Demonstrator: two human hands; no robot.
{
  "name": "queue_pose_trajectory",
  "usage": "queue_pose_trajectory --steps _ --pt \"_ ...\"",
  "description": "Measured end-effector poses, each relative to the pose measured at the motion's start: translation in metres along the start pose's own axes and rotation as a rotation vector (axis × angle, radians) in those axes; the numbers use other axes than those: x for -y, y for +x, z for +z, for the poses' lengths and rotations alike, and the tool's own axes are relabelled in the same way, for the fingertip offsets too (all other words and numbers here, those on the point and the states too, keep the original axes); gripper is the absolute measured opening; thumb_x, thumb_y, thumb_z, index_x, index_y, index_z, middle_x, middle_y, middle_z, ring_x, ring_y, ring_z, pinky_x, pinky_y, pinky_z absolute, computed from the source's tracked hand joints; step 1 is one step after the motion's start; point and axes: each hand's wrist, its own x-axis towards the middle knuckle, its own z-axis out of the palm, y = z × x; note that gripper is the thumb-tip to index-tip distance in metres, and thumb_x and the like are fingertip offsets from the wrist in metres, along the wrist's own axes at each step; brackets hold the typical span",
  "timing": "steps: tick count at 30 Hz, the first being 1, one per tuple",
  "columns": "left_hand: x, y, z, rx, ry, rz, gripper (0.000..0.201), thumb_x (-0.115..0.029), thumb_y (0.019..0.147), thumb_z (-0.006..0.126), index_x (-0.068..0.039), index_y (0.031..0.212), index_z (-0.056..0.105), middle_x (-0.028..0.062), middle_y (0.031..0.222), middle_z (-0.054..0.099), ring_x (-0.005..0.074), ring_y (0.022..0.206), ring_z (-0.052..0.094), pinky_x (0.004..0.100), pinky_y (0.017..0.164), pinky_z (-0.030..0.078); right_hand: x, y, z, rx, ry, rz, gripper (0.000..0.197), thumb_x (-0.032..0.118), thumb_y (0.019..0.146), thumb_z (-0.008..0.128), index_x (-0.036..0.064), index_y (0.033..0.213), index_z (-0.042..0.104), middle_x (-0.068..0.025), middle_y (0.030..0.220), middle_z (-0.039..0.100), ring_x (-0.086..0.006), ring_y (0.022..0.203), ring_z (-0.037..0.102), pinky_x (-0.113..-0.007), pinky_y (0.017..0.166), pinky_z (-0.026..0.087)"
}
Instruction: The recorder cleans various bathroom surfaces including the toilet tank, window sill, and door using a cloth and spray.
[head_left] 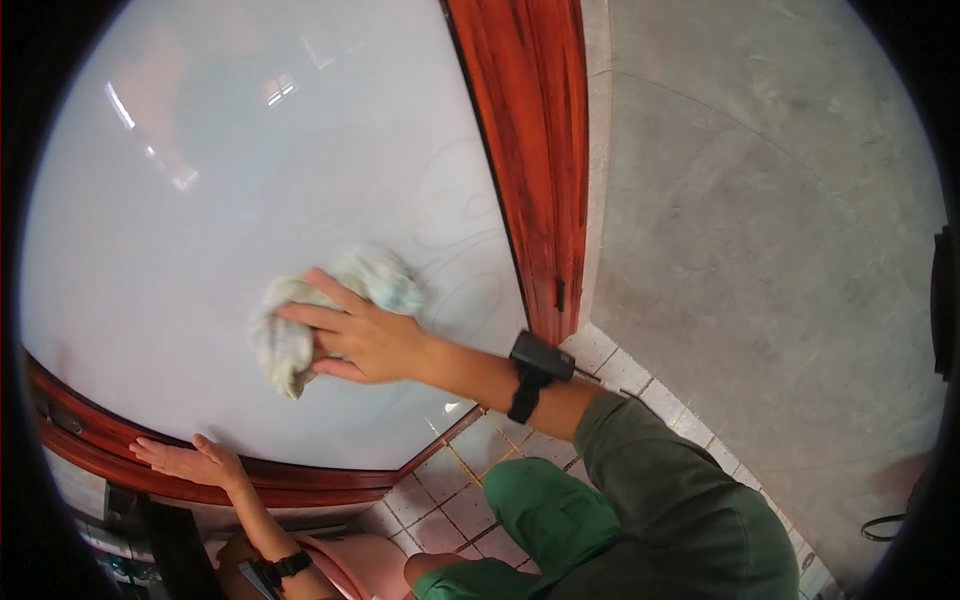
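My right hand [365, 338] presses a crumpled pale cloth [285, 345] against the frosted glass panel [240, 200]. Its fingers are bent over the cloth, part of which bunches up beyond the fingertips. Faint curved markings show on the glass to the right of the cloth. Lower left, my left hand [190, 462] is stretched out flat beside the reddish-brown wooden frame [300, 478], with nothing in it. Whether its palm touches the wood, I cannot tell.
A wooden side rail [540, 150] borders the glass, with a grey wall or floor surface [760, 250] beyond it. Below are white tiles [440, 490], a pink bucket-like container [360, 565] and a dark object [170, 545]. A black cable loop [880, 528] shows at far right.
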Motion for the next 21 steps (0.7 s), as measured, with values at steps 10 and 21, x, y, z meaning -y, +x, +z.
queue_pose_trajectory --steps 10,21 --pt "0.016 -0.002 0.005 -0.026 0.05 0.113 0.085 -0.065 0.099 0.019 0.0 0.153 0.019 0.0226 0.159 0.018 0.0403 0.148 0.015 0.0563 0.117 0.011 -0.119 -0.056 -0.092 -0.459 -0.582 0.502 0.052 0.026 0.082 0.063 0.0036 0.129 0.057 -0.0244 0.144 0.04 -0.0522 0.144 0.009 -0.074 0.106 0.012" --pt "0.024 -0.004 0.002 -0.054 0.088 0.34 0.086 -0.06 0.101 0.014 0.013 0.146 0.024 0.0322 0.152 0.025 0.0456 0.143 0.022 0.0543 0.118 0.014 -0.1 -0.436 0.158 -0.588 -0.164 1.606 0.029 0.016 0.098 0.037 -0.0077 0.1 0.053 -0.0262 0.111 0.053 -0.0408 0.111 0.046 -0.044 0.1 0.034"
